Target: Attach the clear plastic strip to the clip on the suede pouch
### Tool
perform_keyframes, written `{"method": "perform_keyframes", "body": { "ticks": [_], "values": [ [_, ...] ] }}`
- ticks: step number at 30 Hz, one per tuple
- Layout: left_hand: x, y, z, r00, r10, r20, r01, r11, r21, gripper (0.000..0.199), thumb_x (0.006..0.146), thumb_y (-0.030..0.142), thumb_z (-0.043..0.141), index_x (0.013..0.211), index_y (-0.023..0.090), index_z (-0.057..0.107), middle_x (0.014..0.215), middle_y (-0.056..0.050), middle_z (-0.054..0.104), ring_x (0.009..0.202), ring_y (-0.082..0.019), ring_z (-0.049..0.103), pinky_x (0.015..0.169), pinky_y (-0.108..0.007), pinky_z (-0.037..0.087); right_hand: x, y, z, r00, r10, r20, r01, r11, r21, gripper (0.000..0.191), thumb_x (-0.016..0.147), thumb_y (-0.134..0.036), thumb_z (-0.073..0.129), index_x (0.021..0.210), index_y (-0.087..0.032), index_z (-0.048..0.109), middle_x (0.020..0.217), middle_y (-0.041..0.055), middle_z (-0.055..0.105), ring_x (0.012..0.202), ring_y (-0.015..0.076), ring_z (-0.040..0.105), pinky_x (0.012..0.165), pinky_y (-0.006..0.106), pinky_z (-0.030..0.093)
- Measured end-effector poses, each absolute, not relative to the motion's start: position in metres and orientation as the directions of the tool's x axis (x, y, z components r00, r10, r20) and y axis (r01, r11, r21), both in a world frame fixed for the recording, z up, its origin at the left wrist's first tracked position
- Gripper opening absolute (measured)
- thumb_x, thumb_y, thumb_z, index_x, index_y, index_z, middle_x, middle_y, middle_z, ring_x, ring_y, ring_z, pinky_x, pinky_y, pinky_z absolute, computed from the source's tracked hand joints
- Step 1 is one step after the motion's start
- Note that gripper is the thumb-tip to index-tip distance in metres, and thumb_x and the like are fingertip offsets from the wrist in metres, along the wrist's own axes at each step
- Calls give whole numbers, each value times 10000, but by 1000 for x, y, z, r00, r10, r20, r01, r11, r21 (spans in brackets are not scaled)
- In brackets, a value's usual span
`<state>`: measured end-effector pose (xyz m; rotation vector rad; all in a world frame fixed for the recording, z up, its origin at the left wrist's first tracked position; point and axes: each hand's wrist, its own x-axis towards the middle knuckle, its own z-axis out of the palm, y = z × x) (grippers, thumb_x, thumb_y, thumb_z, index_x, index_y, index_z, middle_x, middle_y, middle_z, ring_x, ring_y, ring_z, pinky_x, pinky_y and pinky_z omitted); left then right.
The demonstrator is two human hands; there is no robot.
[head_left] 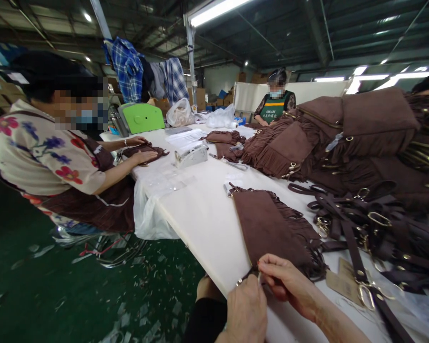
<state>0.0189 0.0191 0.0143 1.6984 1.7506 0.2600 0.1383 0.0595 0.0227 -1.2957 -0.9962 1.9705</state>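
A brown fringed bag (271,228) lies on the white table in front of me, its near corner at my hands. My left hand (247,305), with a ring on one finger, is closed at that corner, but what it grips is too small to name. Close beside it, my right hand (284,283) pinches at the same spot, thumb and forefinger together; a thin pale piece shows between the two hands. Right of the bag are dark straps with metal clasps (361,228) and a tan card tag (343,283).
A large pile of brown fringed bags (375,119) rises at the right. On the left, a person's hands (146,155) rest on another brown piece. A clear tape dispenser (191,155) stands on the white table (207,214). Another person sits at the far end.
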Motion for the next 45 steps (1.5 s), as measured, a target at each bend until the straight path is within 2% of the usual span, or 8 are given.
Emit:
{"method": "perform_keyframes", "body": {
  "ticks": [14, 26, 34, 41, 45],
  "values": [
    [16, 20, 14, 47, 955, -293, 793, 142, 592, 313, 879, 169, 291, 935, 134, 597, 841, -156, 678, 812, -283, 647, 686, -347, 443, 149, 36, 17, -350, 785, -511, -43, -558, -829, 372, 669, -476, 636, 644, -192, 397, 486, -95, 403, 383, 15, 253, 421, 226, 83],
    [17, 19, 14, 5, 956, -295, 834, 159, 528, 272, 894, 191, 326, 902, 181, 598, 801, -82, 693, 780, -225, 658, 688, -308, 467, 165, 30, 14, -320, 785, -530, -34, -569, -822, 405, 642, -512, 661, 642, -188, 419, 474, -93, 408, 371, 11, 253, 411, 223, 84],
    [20, 16, 8, 42, 969, -245, 867, 87, 490, 295, 875, 109, 307, 895, 165, 596, 823, -82, 687, 785, -232, 659, 695, -336, 501, 147, 50, 26, -373, 802, -467, -170, -554, -815, 357, 668, -463, 680, 720, -200, 445, 492, -106, 419, 364, 2, 215, 410, 211, 71],
    [24, 10, -2, 123, 982, -143, 890, -46, 453, 291, 833, 54, 357, 962, 156, 596, 895, -89, 672, 840, -243, 646, 728, -391, 530, 139, 60, 20, -389, 770, -506, -90, -579, -810, 358, 663, -470, 690, 739, -194, 477, 499, -105, 432, 358, -6, 214, 398, 201, 63],
    [22, 10, -2, 143, 981, -130, 896, -73, 439, 256, 822, 54, 398, 951, 149, 598, 885, -87, 673, 823, -236, 651, 706, -377, 544, 142, 60, 17, -384, 752, -536, -25, -589, -808, 354, 646, -461, 707, 721, -179, 507, 482, -95, 445, 348, -3, 230, 386, 205, 67]
  ]
}}
